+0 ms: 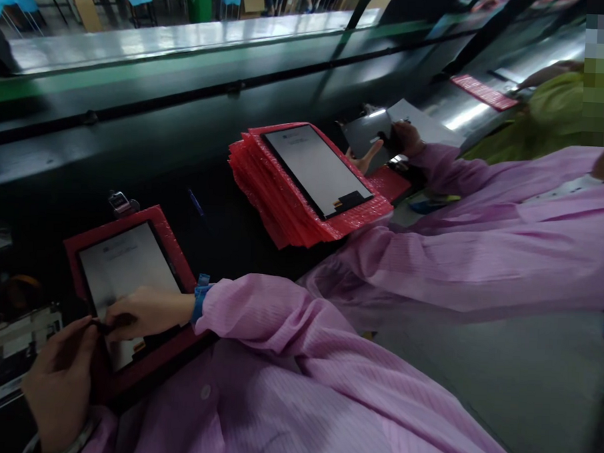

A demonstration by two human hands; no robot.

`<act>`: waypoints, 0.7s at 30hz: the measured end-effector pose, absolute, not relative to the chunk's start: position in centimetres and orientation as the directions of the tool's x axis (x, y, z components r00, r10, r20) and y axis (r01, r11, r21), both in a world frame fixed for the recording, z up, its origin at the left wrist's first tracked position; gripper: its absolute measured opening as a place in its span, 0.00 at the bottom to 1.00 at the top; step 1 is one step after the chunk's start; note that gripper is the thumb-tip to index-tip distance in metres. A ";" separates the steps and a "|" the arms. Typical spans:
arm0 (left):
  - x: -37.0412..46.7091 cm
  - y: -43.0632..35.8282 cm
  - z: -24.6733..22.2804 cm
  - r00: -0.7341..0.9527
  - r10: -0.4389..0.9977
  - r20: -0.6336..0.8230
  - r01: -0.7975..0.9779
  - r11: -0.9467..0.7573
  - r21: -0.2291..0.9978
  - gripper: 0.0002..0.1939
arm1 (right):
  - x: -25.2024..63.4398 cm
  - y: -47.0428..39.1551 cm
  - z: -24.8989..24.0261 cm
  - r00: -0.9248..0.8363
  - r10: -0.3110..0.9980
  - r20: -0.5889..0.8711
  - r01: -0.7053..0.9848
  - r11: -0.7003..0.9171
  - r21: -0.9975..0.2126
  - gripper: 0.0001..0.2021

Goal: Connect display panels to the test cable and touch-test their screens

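Note:
My left hand (62,376) is closed in a pinch at the lower left, its thumb and forefinger on a small dark piece (101,325) whose kind I cannot make out. From the other side my right hand (145,311) meets it, fingers bent together at the same piece, a blue wrist strap (199,301) around its wrist. Under both hands lies a display panel (130,262) with a pale face and a dark border, on a red bubble-wrap sheet (174,237). My right hand and forearm cover part of the panel.
A stack of red bubble-wrap bags (268,198) bears another display panel (315,163). A blue pen (195,202) and a small clip-like object (121,202) lie behind my panel. An opened device (13,357) sits left. A co-worker's hands (408,138) handle a panel at right.

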State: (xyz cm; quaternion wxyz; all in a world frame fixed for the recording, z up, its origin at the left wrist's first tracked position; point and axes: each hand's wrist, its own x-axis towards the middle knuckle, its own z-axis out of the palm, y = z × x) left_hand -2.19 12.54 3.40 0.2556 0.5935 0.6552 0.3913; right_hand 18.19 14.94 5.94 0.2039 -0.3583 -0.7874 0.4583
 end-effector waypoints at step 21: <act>-1.6 12.4 4.2 -0.161 0.983 0.091 0.601 0.025 0.799 0.27 | 18.3 15.1 6.3 -0.671 0.740 -0.047 0.380 0.290 -0.878 0.04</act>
